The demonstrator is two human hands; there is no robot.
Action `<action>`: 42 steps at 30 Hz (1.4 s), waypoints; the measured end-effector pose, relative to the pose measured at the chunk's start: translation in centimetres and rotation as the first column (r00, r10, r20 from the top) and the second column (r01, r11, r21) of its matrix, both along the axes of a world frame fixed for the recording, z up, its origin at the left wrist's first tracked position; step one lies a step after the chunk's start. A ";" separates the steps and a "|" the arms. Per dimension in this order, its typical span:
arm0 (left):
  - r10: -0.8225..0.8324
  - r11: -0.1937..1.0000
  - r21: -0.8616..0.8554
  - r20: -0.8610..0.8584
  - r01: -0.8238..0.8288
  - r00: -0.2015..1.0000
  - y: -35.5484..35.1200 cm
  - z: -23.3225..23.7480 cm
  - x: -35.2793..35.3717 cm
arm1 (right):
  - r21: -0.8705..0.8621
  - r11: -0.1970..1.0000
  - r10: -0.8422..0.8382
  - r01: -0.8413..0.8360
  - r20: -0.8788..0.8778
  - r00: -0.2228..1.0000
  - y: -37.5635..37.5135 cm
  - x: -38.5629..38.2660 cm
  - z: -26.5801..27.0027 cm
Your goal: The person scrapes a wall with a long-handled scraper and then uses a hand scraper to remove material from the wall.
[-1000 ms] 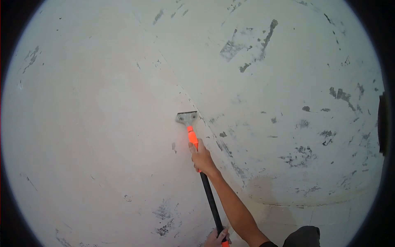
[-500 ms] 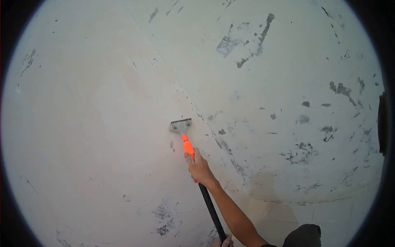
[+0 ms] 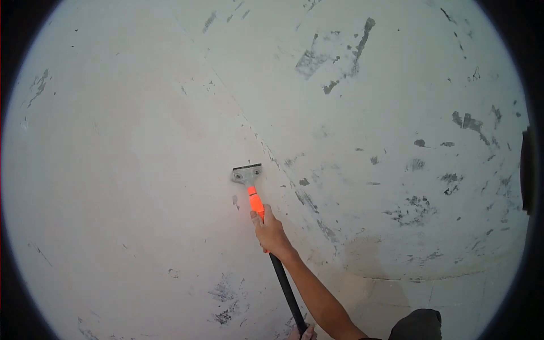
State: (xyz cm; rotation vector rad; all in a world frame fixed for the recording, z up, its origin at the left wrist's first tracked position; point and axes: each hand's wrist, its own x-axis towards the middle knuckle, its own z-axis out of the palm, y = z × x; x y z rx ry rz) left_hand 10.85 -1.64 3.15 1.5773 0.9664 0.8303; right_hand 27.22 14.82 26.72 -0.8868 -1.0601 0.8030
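A long-handled scraper [image 3: 247,173] with a grey metal head, a dark blade edge, an orange grip and a black shaft lies across the middle of the view. Its head is at the pale wall, left of a cracked corner line. Around the orange grip, my right hand [image 3: 272,233] is closed, the arm reaching in from the lower right. Lower down, at the bottom edge, my left hand [image 3: 306,333] is wrapped round the black shaft [image 3: 288,292], mostly cut off by the frame.
The wall [image 3: 113,170] is whitish with scattered grey bare patches, such as one patch [image 3: 362,45] at the upper right. Pale floor [image 3: 447,294] shows at the lower right beside a dark-clothed knee [image 3: 418,325]. A dark object [image 3: 527,170] stands at the far right edge.
The scraper and both hands have shifted very slightly left. Both hands keep their hold on it.
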 end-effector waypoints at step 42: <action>0.176 0.963 -0.185 -0.123 -0.197 0.977 -0.4 -2.8 -1.8 | -0.043 0.986 0.145 -0.158 -0.218 0.965 1.0 -1.1 -9.1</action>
